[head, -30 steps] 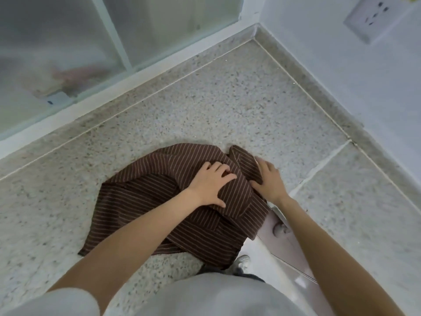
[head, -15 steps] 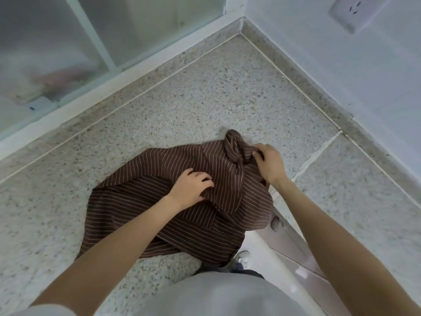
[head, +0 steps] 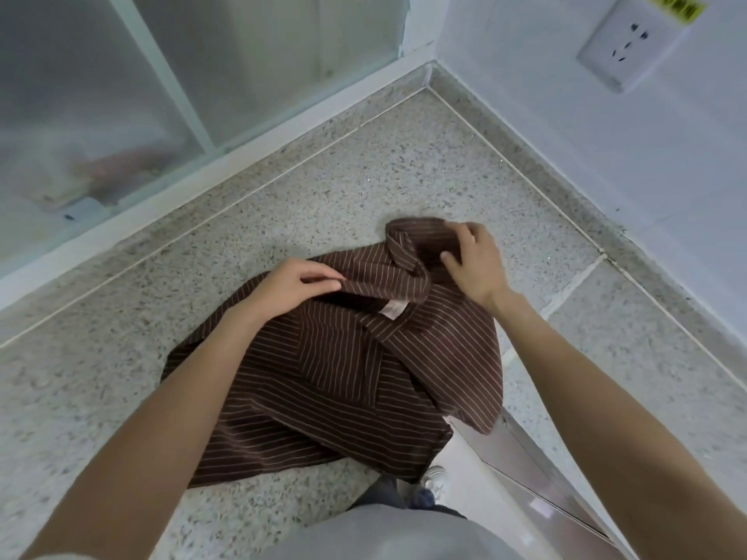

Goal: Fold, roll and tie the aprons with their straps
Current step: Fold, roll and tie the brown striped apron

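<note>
A brown apron point(head: 335, 369) with thin pale stripes lies crumpled on a speckled stone counter point(head: 331, 187). My left hand point(head: 295, 282) pinches a fold of the cloth near the apron's upper middle. My right hand point(head: 475, 262) grips a bunched, twisted part of the apron at its far right end, lifted a little off the counter. A small pale label point(head: 390, 309) shows on the cloth between my hands. The near right edge of the apron hangs over the counter's front edge.
The counter ends in a corner with a white wall point(head: 606, 155) on the right and a frosted glass window point(head: 121, 95) behind. A wall socket point(head: 634, 42) sits high on the right. Below the counter edge are a metal cabinet front point(head: 525, 470) and a shoe point(head: 434, 476).
My right hand has lifted the bunched end of the apron up and away from me. My left hand went from pressing flat on the cloth to pinching a fold.
</note>
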